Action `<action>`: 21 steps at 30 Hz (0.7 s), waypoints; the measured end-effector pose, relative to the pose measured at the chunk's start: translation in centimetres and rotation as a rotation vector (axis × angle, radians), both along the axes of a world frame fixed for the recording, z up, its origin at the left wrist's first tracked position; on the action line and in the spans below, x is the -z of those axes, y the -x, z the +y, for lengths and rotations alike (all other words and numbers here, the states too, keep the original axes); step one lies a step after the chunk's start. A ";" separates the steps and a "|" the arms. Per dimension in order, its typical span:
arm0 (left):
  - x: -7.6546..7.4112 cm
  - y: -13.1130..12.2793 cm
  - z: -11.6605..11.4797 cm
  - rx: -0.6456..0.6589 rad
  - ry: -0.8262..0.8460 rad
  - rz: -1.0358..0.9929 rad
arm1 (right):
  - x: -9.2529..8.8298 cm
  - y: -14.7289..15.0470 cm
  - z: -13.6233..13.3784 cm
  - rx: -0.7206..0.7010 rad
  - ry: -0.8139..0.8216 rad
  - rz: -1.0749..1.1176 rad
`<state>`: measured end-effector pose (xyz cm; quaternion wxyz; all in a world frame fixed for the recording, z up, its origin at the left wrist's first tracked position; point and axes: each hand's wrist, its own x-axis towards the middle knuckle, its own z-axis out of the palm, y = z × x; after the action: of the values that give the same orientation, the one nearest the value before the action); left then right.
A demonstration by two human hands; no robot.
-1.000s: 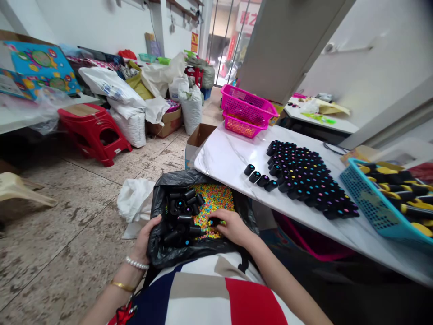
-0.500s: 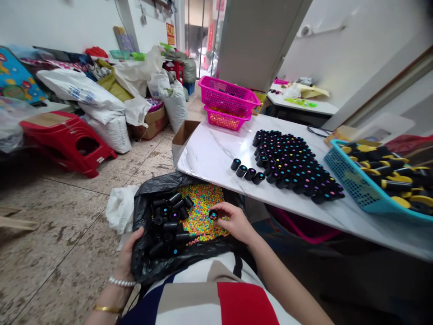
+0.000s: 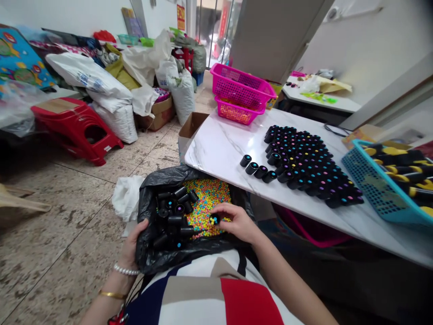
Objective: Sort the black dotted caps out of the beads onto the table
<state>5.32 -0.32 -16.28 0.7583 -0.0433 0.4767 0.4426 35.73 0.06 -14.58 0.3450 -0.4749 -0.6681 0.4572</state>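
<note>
My right hand (image 3: 235, 221) is closed round a small black cylinder (image 3: 214, 219), with a few coloured beads at its mouth. It is low over the many small round beads (image 3: 206, 198) in a container lined with a black plastic bag (image 3: 149, 262). More black cylinders (image 3: 176, 220) lie heaped in the left half of that container, some showing a blue or purple dot. My left hand (image 3: 133, 243) grips the bag-covered rim on the left, its fingers partly hidden behind the plastic.
On the marble-patterned table (image 3: 216, 149) stand rows of black cylinders (image 3: 311, 162) with coloured dots. Stacked pink baskets (image 3: 241, 90) are at its far end. A blue basket (image 3: 368, 185) of black-and-yellow pieces is at right. A red stool (image 3: 77, 126) is on the floor at left.
The cylinder in my right hand has tilted, and beads now show at its mouth. My left hand keeps its grip on the rim. The whole view has shifted slightly.
</note>
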 end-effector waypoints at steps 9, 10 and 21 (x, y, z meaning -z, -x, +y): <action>0.3 0.7 0.0 0.110 -0.079 0.300 | -1.1 -0.6 -1.1 0.171 0.136 0.179; 0.5 1.0 0.0 0.150 -0.143 0.388 | -1.4 -0.7 -1.2 0.188 0.087 0.130; -5.9 0.8 3.4 0.372 -1.164 1.715 | -5.4 -2.5 -0.7 0.692 -0.333 -0.155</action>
<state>4.55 3.12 -10.38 0.1268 0.7291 0.5666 0.3622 38.22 -0.63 -9.17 0.4999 -0.6425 -0.5577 0.1620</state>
